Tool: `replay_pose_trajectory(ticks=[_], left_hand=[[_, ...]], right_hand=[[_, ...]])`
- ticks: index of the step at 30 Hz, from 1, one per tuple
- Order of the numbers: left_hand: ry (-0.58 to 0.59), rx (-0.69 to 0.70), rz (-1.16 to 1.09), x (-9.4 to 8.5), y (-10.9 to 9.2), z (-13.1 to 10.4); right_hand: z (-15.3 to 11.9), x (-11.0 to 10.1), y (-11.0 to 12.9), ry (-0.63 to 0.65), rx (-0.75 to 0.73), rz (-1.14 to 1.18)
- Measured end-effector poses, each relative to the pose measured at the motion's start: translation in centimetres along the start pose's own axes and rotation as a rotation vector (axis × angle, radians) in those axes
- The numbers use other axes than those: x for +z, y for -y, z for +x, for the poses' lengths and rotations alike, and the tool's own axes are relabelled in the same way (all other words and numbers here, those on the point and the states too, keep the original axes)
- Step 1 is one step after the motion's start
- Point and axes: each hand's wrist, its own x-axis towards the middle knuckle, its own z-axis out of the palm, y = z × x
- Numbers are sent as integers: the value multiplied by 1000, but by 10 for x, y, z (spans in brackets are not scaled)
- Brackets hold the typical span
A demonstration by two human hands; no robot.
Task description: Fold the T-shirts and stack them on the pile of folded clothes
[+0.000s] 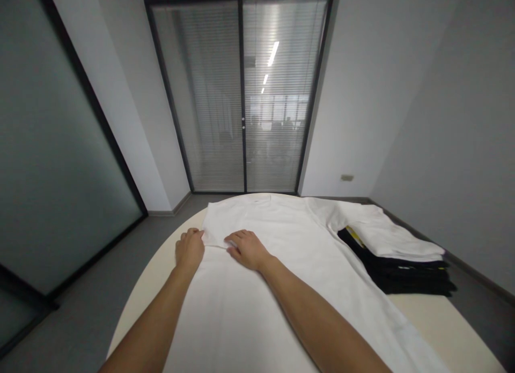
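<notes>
A white T-shirt point(289, 249) lies spread over the round table, its left sleeve folded inward over the body. At the outer corner of that folded sleeve, my left hand point(190, 248) has its fingers curled and pinches the white cloth. My right hand point(248, 248) rests palm down on the shirt by the inner end of the sleeve's hem, fingers stretched out and the thumb apart from them. The shirt's other sleeve reaches right, up against a stack of folded clothes.
On the table's right side sits a stack of black folded clothes point(418, 279) with white cloth point(398, 239) on top. The cream tabletop point(151, 271) shows along its curved left edge. Beyond stand glass doors with blinds point(241, 104) and white walls.
</notes>
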Motion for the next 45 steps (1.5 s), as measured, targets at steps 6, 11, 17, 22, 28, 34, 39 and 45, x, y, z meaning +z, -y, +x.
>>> replay_pose_trajectory(ticks=[6,11,17,22,28,34,39,45], left_hand=[[51,238,10,-4,-1,-1],[47,232,19,-7,-6,-8],[174,378,-13,-7,-16,-16],[242,358,4,-9,-18,-17],[276,345,27,-6,-17,-18],[291,339,30,-5,-18,-18],[310,331,40,-7,-21,-19],[262,387,-37,-4,-18,-17]], right_hand=[[-2,4,-4,30,6,3],[-4,2,-1,75,109,24],[-5,1,3,146,293,-18],[-2,2,3,193,344,-19],[-1,1,1,225,301,15],[-2,5,-2,185,272,32],[-2,7,1,78,310,-4],[-4,4,3,106,286,3]])
